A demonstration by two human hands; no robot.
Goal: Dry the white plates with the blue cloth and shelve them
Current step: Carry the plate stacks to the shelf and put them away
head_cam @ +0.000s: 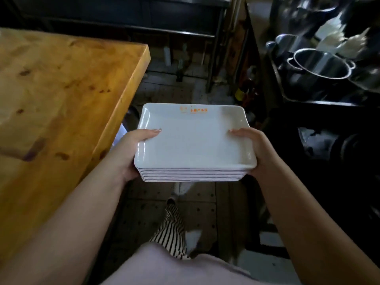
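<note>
white plates [193, 145], rectangular and stacked, sit level in the air between your two hands, out over the dark floor [197, 212]. your left hand [131, 153] grips the stack's left edge, thumb lying over the top plate's rim and the fingers tucked out of sight beneath. your right hand [256, 150] grips the right edge the same way, thumb on the rim, fingers under the stack. orange print marks the far rim of the top plate. left of the plates is a worn wooden table [61, 103], its corner near the stack but apart from it. right of the plates stands a dark rack [308, 103] holding steel pots [320, 64], well apart from the stack. below the plates you can see a striped trouser leg [170, 229] and pale fabric close to the camera. beyond the plates, a metal shelf frame [216, 48] stands in shadow, too dim to make out what it holds.
</note>
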